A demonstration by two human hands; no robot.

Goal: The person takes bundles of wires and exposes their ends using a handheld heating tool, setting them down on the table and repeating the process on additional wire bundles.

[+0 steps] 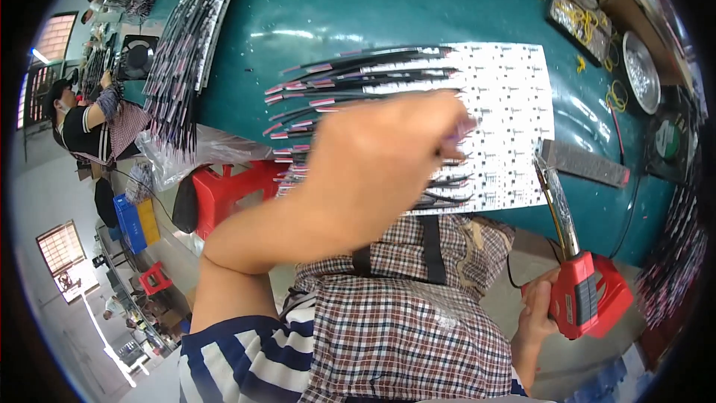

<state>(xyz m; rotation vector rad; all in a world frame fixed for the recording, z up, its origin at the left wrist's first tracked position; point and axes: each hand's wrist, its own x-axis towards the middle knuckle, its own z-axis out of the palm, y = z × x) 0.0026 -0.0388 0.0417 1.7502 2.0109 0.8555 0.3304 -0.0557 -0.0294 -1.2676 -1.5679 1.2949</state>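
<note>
Left hand (388, 138) — over white board (514, 97)

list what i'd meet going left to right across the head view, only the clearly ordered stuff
Blue crate → larger red stool → left hand → red soldering tool → dark wires at far right

From the wearer's head, the one wide fisheye view looked steeply down, with the checked apron (418, 328) close below at six o'clock and the green table (321, 15) stretching away toward twelve. The left hand (380, 138), near the centre, loomed nearer the lens than the right hand (538, 310) at four o'clock, while the room's far window (58, 37) bent along the rim at ten.
</note>
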